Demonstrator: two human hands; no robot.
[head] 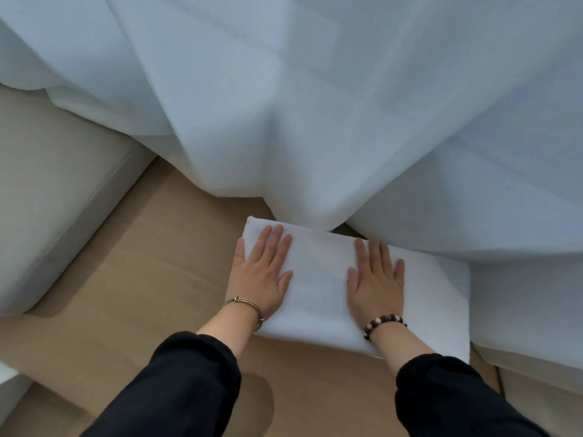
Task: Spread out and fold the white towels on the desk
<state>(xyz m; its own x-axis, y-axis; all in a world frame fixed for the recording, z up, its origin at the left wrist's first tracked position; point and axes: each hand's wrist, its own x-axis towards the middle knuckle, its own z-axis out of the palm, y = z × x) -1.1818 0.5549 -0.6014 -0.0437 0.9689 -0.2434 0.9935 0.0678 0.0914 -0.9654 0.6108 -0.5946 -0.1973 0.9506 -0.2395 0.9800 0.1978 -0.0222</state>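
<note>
Our black sleeves [189,389] nearest; left hand [263,272] and right hand [375,279] press flat, fingers straight, on the folded white terry towel [318,279], long axis left-to-right under both.

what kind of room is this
Likely a home or hotel room by a window: a sheer white curtain drapes onto the wooden desk, a cream cushioned seat stands at the left, and a folded white towel lies on the desk.

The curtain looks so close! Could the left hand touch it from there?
Probably yes. The left hand lies flat on the folded white towel, and the sheer curtain hangs just past its fingers with nothing in between.
</note>
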